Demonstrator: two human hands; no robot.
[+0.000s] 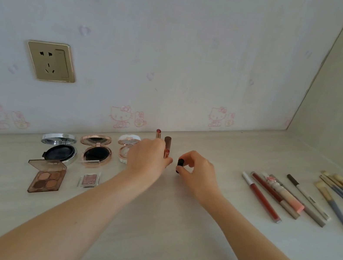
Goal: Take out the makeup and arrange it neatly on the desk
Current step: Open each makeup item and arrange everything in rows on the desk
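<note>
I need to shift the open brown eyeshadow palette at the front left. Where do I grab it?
Pinch the base of the eyeshadow palette across its left and right edges, coming down from the near side. Its lid stands raised along the far edge and the powder pans face up, so keep fingers off both.

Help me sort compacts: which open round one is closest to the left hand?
The small white-lidded round compact, beside the left hand; the silver round compact and rose-gold round compact lie farther left.
</note>
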